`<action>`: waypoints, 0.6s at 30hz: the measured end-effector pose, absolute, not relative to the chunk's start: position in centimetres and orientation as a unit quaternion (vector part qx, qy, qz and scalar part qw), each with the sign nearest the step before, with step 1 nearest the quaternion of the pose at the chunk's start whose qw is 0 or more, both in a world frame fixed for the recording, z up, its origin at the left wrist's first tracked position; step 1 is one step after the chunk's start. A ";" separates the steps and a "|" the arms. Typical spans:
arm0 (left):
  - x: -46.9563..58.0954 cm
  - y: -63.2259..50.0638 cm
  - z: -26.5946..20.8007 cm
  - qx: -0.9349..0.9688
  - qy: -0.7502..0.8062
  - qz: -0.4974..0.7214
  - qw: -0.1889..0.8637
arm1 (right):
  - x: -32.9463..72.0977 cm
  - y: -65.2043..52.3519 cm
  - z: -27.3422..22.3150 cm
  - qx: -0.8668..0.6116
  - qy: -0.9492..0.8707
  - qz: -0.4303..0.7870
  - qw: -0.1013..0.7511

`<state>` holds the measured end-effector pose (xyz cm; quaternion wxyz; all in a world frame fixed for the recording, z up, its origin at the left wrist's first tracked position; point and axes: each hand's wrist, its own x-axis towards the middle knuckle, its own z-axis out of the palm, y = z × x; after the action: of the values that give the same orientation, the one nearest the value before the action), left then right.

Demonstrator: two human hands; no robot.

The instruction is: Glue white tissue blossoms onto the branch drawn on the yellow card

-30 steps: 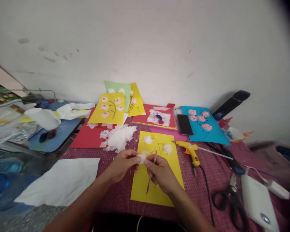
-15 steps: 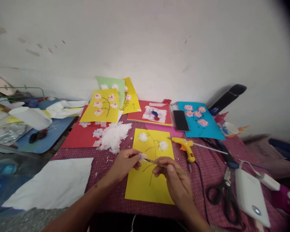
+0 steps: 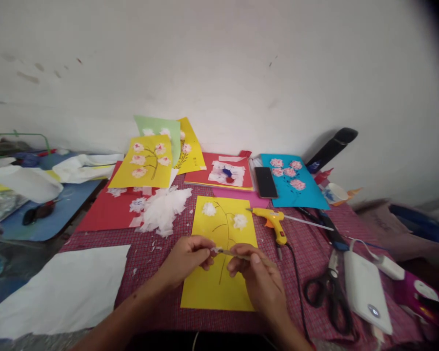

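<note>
My left hand pinches a small piece of white tissue paper above a yellow sheet. In my right hand is a slim paintbrush-like stick, its dark tip pressed against the tissue. The tissue looks gathered around that tip. On the yellow sheet are drawn brown stems and two white tissue flowers. A pile of torn tissue pieces lies to the left of the sheet. Just right of the sheet rests a yellow glue gun with a glue stick in its back.
Black scissors and a white power bank lie at the right. A phone and a blue flower card are farther back. Finished yellow cards lean at the back left; a white cloth-like sheet lies front left.
The tissue piece, flat and spread before, is now bunched around the stick's tip. My hands have come slightly closer together, and the view has shifted a little to the right.
</note>
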<state>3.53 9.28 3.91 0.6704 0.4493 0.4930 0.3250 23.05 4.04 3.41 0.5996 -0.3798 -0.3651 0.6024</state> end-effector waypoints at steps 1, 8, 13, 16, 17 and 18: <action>3.6 9.2 4.0 0.461 0.490 0.316 0.669 | 23.2 3.9 3.3 -0.369 -0.342 0.617 0.605; 4.6 8.5 4.2 0.505 0.467 0.284 0.668 | 24.3 2.9 3.1 -0.379 -0.255 0.641 0.616; 5.4 8.5 4.1 0.509 0.462 0.268 0.675 | 26.0 1.8 2.2 -0.483 -0.329 0.573 0.574; 5.9 8.9 4.0 0.540 0.459 0.257 0.658 | 26.8 1.6 1.9 -0.515 -0.359 0.535 0.565; 6.1 9.1 4.0 0.567 0.458 0.252 0.636 | 27.0 1.8 2.0 -0.516 -0.358 0.535 0.565; 6.3 9.4 4.0 0.606 0.456 0.248 0.603 | 27.1 2.1 2.2 -0.517 -0.357 0.536 0.564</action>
<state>6.27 9.38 3.97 0.6030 0.6057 0.4563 0.2476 27.13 2.10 2.24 0.5641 -0.5172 -0.3569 0.5356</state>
